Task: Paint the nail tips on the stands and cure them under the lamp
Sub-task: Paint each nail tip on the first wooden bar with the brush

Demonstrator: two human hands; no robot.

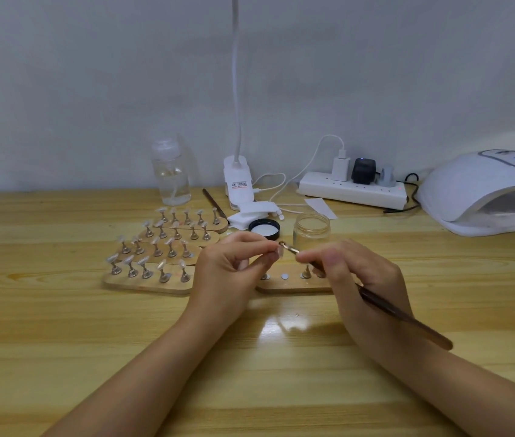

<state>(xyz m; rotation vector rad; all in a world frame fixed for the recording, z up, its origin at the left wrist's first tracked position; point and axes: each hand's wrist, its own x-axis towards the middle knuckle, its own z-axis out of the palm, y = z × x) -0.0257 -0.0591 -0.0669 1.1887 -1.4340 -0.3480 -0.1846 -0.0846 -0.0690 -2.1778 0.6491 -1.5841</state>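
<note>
Left hand [234,263] pinching what looks like a nail tip [279,252], right hand [357,272] gripping brush [407,316]

Dim, even, cool light from above. A bright glare patch lies on the near table [276,324] between the forearms. Shadows soft and faint. Overall slightly soft focus; wide-angle bowing curves the table's far edge and stretches the corners.

Head view, forward-down, close over table [60,310]
</note>
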